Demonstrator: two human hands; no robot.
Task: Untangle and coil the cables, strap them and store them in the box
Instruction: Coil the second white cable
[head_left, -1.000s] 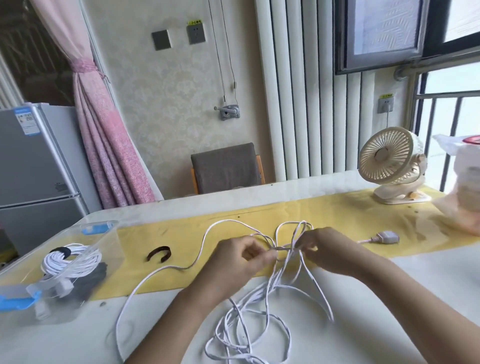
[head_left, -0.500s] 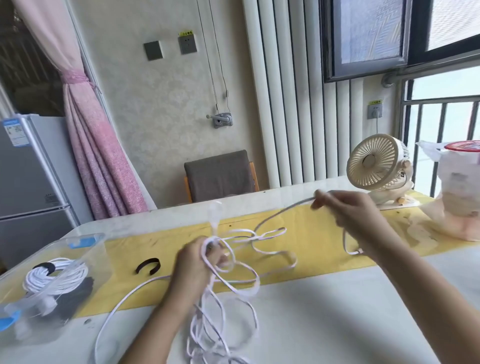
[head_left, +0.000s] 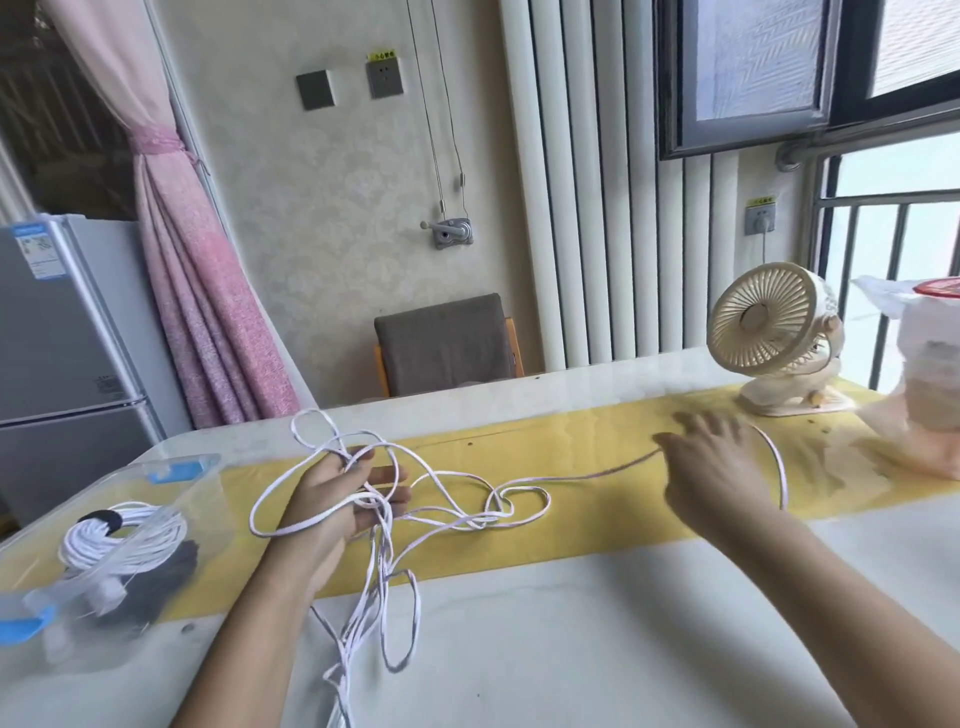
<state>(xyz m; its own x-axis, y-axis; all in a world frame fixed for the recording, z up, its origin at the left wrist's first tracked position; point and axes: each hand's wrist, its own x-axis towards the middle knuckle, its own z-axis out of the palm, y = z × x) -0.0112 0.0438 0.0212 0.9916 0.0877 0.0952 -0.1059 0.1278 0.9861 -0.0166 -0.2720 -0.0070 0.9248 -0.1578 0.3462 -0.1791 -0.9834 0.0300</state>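
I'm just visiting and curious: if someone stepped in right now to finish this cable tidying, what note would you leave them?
Left hand: open, loops of the white cable draped round its fingers.
Right hand: blurred, at a strand stretched across the yellow runner; grip unclear.
Done: one strapped white coil lies in the clear box.
To do: loosen the knot, then coil, strap and box this cable.
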